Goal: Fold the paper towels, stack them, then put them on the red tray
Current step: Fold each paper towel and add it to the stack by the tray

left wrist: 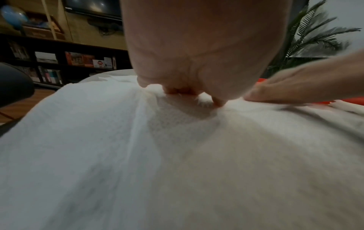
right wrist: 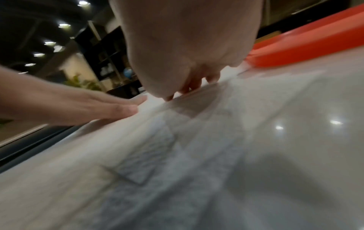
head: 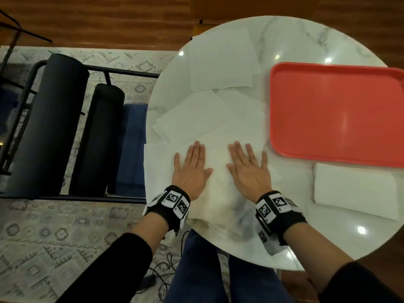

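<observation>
Both hands flat, fingers spread: left hand (head: pixel 190 169) and right hand (head: pixel 248 169) press the towel (head: pixel 218 162) at lower centre, left of the empty tray (head: pixel 336 114). Smooth outward, align edges, then crease firmly; one folded towel (head: pixel 354 191) lies lower right.

You are seated at a round white marble table (head: pixel 306 40) that fills the right half of the head view, its glossy top throwing back small bright spots of ceiling light. Along the upper edge of the frame runs brown wooden flooring (head: pixel 98 20). Left and lower left lies a pale patterned rug (head: pixel 43 232), and on it a black metal frame (head: pixel 122 73) holds two dark cylindrical cushions (head: pixel 50 123). In the left wrist view, dark bookshelves (left wrist: pixel 59 65) cross the upper left, a screen (left wrist: pixel 92 7) hangs above them, and a palm plant (left wrist: pixel 319 35) stands upper right.
</observation>
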`<action>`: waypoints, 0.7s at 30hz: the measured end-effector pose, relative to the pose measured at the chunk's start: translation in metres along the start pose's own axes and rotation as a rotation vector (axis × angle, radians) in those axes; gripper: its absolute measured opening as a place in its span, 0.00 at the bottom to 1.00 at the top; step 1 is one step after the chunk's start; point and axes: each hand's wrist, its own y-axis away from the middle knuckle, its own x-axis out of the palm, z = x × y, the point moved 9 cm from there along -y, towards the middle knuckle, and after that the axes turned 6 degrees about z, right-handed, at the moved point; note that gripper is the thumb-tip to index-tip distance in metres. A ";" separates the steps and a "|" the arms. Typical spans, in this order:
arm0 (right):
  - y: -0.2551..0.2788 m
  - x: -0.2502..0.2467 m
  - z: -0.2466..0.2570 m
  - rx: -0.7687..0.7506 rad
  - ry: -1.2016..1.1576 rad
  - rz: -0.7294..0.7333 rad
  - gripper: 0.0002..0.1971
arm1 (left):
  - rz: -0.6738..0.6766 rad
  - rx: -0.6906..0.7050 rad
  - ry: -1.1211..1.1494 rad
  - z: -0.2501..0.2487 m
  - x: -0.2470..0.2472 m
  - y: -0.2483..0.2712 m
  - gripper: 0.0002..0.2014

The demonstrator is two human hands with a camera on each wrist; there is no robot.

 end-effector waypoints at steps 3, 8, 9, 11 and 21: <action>0.006 -0.001 -0.026 0.085 -0.013 0.004 0.28 | -0.036 -0.015 -0.054 0.001 -0.006 0.000 0.32; 0.006 -0.005 -0.020 0.058 -0.015 -0.010 0.29 | -0.285 -0.027 -0.076 -0.006 -0.048 -0.002 0.30; 0.006 -0.008 -0.018 0.054 -0.019 -0.015 0.29 | -0.277 -0.031 -0.052 -0.006 -0.054 -0.005 0.29; 0.007 -0.016 -0.016 0.032 -0.034 -0.034 0.30 | -0.222 -0.047 0.025 -0.004 -0.061 -0.012 0.25; 0.043 -0.069 -0.078 -0.015 -0.374 -0.048 0.37 | -0.060 0.218 0.257 -0.083 -0.112 0.035 0.05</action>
